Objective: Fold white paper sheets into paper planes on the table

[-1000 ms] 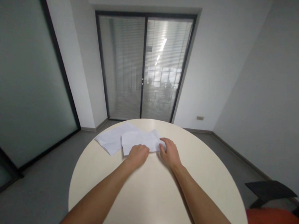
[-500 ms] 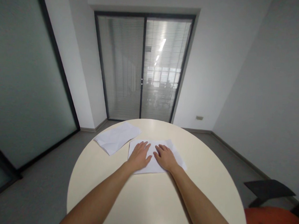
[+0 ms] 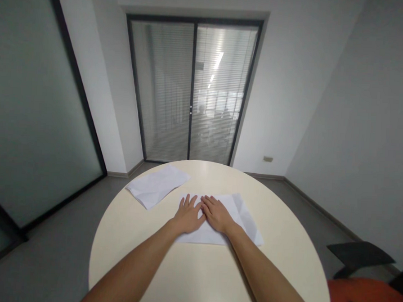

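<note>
A white sheet of paper (image 3: 243, 218) lies flat on the round cream table (image 3: 195, 277) in front of me. My left hand (image 3: 187, 214) rests on its left part, palm down, fingers stretched out. My right hand (image 3: 215, 212) lies flat beside it on the same sheet, fingers extended, the two hands touching at the thumbs. A second white sheet (image 3: 155, 186), creased, sits apart at the table's far left.
An orange chair (image 3: 365, 299) with a dark armrest (image 3: 358, 254) stands at the lower right beside the table. A glass door with blinds (image 3: 191, 92) is behind the table. Frosted glass panels (image 3: 27, 115) line the left wall.
One second ago both hands gripped a crumpled sheet overlapping the far one. It has since been drawn toward me and to the right, and now lies flat under both open palms.
</note>
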`<move>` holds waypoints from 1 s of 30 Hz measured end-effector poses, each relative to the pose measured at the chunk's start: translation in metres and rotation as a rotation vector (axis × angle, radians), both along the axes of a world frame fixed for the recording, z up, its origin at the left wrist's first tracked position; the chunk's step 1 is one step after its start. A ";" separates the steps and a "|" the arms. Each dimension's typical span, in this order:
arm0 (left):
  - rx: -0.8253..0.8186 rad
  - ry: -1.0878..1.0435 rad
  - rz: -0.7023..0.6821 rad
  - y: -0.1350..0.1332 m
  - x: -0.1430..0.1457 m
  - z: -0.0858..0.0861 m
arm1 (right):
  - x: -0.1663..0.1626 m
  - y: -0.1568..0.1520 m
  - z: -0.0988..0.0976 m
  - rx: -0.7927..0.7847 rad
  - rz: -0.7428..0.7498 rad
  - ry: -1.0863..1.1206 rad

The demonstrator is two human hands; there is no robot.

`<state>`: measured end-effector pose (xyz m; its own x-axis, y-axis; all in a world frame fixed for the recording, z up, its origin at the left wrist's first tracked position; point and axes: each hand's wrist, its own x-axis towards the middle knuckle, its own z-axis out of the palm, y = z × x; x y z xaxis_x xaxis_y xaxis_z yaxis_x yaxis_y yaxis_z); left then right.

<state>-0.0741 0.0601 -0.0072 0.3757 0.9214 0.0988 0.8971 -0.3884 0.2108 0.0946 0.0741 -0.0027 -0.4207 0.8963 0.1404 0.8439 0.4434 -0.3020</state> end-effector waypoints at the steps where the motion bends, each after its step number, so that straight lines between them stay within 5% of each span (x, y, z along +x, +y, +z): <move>1: -0.016 0.009 0.009 0.001 -0.001 -0.001 | 0.002 0.001 -0.001 -0.021 -0.014 -0.016; 11: -0.044 0.031 0.027 0.011 -0.011 0.004 | 0.038 0.012 -0.001 -0.097 -0.334 -0.134; 21: 0.189 0.115 0.357 0.030 -0.044 -0.005 | 0.044 0.015 -0.006 -0.089 -0.327 -0.138; 27: 0.064 0.074 0.420 0.038 -0.051 -0.005 | 0.044 0.014 -0.009 -0.079 -0.321 -0.128; 30: 0.150 0.082 0.394 0.035 -0.045 0.002 | 0.042 0.015 -0.010 -0.074 -0.323 -0.135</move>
